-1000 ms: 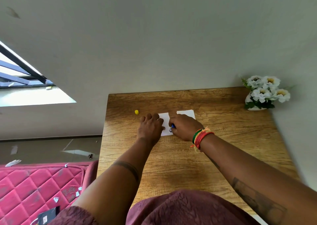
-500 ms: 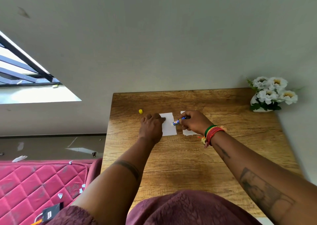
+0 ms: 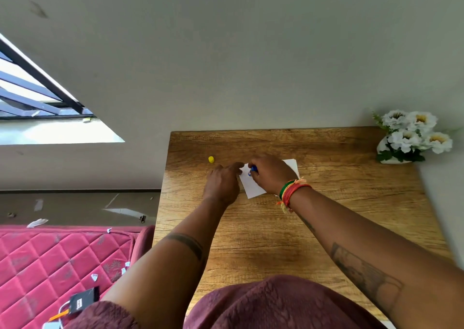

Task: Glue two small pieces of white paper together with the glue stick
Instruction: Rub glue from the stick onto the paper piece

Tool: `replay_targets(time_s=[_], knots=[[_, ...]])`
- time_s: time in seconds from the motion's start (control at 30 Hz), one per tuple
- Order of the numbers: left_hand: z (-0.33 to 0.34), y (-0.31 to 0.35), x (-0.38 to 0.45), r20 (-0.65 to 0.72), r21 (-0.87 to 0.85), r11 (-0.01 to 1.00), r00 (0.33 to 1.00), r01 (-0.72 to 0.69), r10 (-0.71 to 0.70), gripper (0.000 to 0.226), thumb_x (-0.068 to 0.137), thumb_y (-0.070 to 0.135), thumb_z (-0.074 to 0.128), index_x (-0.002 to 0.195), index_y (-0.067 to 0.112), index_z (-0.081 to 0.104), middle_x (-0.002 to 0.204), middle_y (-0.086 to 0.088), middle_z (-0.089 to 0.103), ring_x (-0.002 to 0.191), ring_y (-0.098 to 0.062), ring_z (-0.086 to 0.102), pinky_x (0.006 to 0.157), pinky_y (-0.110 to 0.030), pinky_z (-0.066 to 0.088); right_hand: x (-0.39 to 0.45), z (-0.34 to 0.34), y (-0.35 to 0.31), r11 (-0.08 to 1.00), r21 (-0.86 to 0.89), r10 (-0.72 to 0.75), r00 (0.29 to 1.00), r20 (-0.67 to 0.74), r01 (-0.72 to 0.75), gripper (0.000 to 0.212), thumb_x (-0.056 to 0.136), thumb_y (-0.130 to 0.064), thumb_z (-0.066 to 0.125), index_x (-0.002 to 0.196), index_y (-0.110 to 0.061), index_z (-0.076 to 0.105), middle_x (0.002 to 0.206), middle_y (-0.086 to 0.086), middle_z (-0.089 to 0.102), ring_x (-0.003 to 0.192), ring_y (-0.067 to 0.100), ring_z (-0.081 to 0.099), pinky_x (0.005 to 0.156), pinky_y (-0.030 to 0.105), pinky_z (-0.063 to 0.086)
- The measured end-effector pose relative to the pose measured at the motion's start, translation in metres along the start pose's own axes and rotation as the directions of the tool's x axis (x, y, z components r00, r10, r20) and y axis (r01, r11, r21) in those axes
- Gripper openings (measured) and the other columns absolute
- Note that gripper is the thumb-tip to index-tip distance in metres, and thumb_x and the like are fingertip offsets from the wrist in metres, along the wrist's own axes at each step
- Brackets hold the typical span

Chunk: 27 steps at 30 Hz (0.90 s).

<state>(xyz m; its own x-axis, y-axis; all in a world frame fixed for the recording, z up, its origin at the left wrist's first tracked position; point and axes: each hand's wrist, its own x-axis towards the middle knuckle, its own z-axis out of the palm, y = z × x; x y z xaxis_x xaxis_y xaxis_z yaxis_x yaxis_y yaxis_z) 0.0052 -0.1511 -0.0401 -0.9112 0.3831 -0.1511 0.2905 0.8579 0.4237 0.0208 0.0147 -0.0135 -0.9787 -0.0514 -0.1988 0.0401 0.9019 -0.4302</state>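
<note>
My right hand pinches the blue glue stick against the near paper piece. My left hand pins its edge, fingers together. Second piece lies behind, unjoined. Yellow cap is off. Remaining: join and press.

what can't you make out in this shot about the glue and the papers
Head view only:
- Glue stick: only a blue bit shows; the right hand hides its tip and any contact with paper.
- Second paper: mostly under that hand; overlap unclear.
- Glue on the near paper: too faint.
- Left hand fingertips: hidden.
</note>
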Motion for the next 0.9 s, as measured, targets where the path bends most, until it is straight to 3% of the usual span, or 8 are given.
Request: replay_targets(time_s=[0.23, 0.4, 0.53, 0.63, 0.8, 0.9], knots=[[0.001, 0.004, 0.001, 0.013, 0.086, 0.996, 1.0, -0.011, 0.01, 0.061, 0.089, 0.007, 0.064, 0.146, 0.021, 0.048, 0.124, -0.007, 0.071, 0.115, -0.037, 0.056, 0.092, -0.043, 0.045, -0.007, -0.006, 0.002, 0.975, -0.193, -0.109, 0.994, 0.011, 0.109, 0.017, 0.094, -0.017, 0.059, 0.109, -0.016, 0.067, 0.115, 0.007, 0.067, 0.097, 0.027, 0.064, 0.078, 0.033, 0.044], [0.001, 0.007, 0.003, 0.032, 0.106, 0.994, 0.999, -0.006, 0.003, 0.061, 0.091, 0.008, 0.062, 0.148, 0.022, 0.046, 0.125, -0.006, 0.071, 0.119, -0.036, 0.055, 0.095, -0.043, 0.045, -0.015, -0.004, -0.006, 0.985, -0.162, -0.047, 0.996, 0.077, 0.059, 0.02, 0.094, -0.019, 0.057, 0.111, -0.019, 0.068, 0.119, 0.007, 0.066, 0.098, 0.028, 0.066, 0.076, 0.034, 0.051], [-0.003, 0.009, 0.001, 0.039, 0.068, 0.997, 0.999, -0.022, 0.02, 0.057, 0.09, 0.009, 0.065, 0.144, 0.021, 0.049, 0.125, -0.003, 0.071, 0.117, -0.035, 0.055, 0.095, -0.043, 0.044, -0.017, -0.006, -0.001, 0.993, 0.083, 0.081, 0.996, 0.03, -0.083, 0.02, 0.093, -0.024, 0.065, 0.112, -0.019, 0.07, 0.116, 0.005, 0.07, 0.099, 0.023, 0.065, 0.077, 0.031, 0.049], [-0.007, 0.009, 0.0, 0.014, 0.036, 0.998, 0.998, -0.061, 0.061, 0.045, 0.093, 0.008, 0.061, 0.135, 0.022, 0.061, 0.124, -0.004, 0.072, 0.112, -0.034, 0.057, 0.089, -0.041, 0.048, -0.021, -0.01, 0.008, 0.925, 0.308, 0.226, 0.974, 0.025, -0.222, 0.019, 0.094, -0.018, 0.064, 0.111, -0.021, 0.072, 0.118, 0.002, 0.069, 0.101, 0.022, 0.066, 0.08, 0.029, 0.05], [-0.011, 0.013, -0.001, -0.044, -0.079, 0.994, 0.997, -0.074, 0.071, 0.031, 0.1, 0.01, 0.053, 0.125, 0.015, 0.071, 0.126, -0.007, 0.065, 0.11, -0.027, 0.061, 0.087, -0.037, 0.053, -0.028, -0.017, 0.018, 0.668, 0.651, 0.401, 0.912, 0.091, -0.359, 0.018, 0.093, -0.009, 0.062, 0.104, -0.018, 0.073, 0.098, 0.011, 0.076, 0.073, 0.02, 0.069, 0.066, 0.031, 0.057], [-0.011, 0.014, -0.002, -0.08, -0.12, 0.991, 0.996, -0.052, 0.043, 0.028, 0.1, 0.01, 0.056, 0.122, 0.011, 0.073, 0.123, -0.009, 0.059, 0.105, -0.027, 0.062, 0.079, -0.033, 0.052, -0.033, -0.02, 0.019, 0.517, 0.771, 0.438, 0.889, 0.137, -0.373, 0.022, 0.095, -0.004, 0.058, 0.11, -0.009, 0.072, 0.094, 0.017, 0.075, 0.068, 0.019, 0.067, 0.051, 0.019, 0.052]])
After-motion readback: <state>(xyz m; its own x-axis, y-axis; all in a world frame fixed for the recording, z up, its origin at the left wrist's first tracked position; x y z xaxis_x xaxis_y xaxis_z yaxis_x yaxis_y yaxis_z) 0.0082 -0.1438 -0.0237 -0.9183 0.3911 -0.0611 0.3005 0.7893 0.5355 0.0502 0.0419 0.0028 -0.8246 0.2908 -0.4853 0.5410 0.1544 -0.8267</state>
